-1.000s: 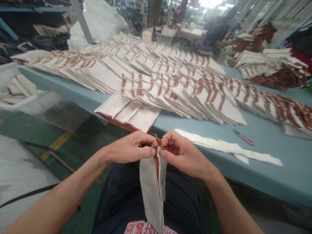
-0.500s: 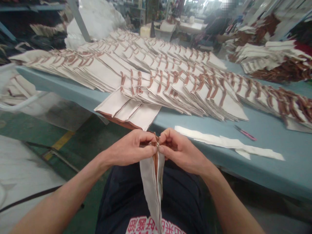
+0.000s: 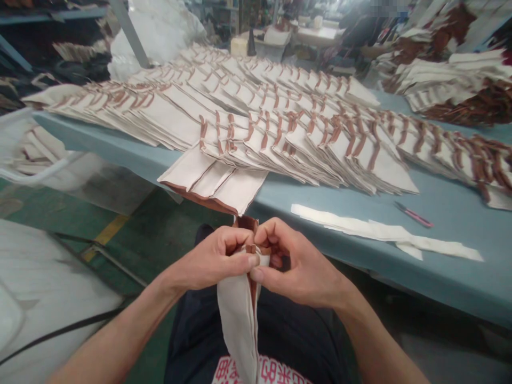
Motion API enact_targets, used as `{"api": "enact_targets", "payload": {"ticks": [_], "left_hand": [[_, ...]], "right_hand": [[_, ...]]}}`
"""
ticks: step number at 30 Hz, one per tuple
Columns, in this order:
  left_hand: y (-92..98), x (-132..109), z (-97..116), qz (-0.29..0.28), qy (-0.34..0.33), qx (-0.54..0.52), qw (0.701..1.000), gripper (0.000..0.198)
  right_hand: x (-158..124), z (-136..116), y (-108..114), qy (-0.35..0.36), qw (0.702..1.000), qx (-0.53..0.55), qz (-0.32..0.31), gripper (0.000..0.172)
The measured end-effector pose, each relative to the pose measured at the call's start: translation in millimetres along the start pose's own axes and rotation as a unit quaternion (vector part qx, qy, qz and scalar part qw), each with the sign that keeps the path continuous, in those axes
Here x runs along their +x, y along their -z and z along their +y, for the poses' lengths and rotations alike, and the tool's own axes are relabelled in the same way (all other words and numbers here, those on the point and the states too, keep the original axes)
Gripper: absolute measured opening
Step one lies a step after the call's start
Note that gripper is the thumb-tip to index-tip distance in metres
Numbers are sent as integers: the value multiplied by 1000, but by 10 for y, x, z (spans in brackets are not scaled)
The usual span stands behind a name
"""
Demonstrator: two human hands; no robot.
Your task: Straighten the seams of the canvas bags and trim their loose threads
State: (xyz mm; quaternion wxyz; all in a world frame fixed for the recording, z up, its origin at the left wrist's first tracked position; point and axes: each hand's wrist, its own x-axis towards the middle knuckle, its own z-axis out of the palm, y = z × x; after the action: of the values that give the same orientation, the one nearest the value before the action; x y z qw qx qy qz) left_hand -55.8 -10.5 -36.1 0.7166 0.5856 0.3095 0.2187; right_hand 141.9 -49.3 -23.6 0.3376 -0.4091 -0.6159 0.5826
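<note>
My left hand [image 3: 212,261] and my right hand [image 3: 294,266] meet over my lap, both pinched on the top edge of a cream cloth bag [image 3: 238,320] with a brown lining. The bag hangs down between my knees. A small brown tab shows between my thumbs. Just beyond my hands, a few flat cream bags [image 3: 212,184] jut over the near edge of the blue table [image 3: 460,277].
Long overlapping rows of cream bags with brown handles [image 3: 304,133] cover the table. White cloth strips [image 3: 384,234] and small pink snips [image 3: 414,216] lie to the right. More heaps [image 3: 452,85] sit far right. A clear plastic bin [image 3: 36,160] stands at left on the green floor.
My hands have dropped slightly toward my lap and closed tighter on the bag's top edge. My right fingers have curled further over it. The view has tilted a little.
</note>
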Motion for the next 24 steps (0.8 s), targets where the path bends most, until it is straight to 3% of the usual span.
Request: {"api": "enact_targets", "payload": {"ticks": [3, 10, 17, 21, 24], "left_hand": [[105, -47, 0, -52, 30, -34, 998, 37], [188, -108, 25, -59, 21, -20, 998, 37], [134, -71, 41, 19, -19, 78, 997, 29], [48, -38, 25, 99, -73, 145, 982, 19], [11, -33, -19, 115, -91, 125, 981, 17]], "right_hand": [[3, -5, 6, -19, 1000, 9, -9, 28], [27, -21, -13, -15, 999, -32, -5, 25], [53, -45, -102, 0, 999, -49, 14, 18], [50, -33, -153, 11, 997, -63, 49, 14], [37, -21, -169, 4, 996, -48, 70, 14]]}}
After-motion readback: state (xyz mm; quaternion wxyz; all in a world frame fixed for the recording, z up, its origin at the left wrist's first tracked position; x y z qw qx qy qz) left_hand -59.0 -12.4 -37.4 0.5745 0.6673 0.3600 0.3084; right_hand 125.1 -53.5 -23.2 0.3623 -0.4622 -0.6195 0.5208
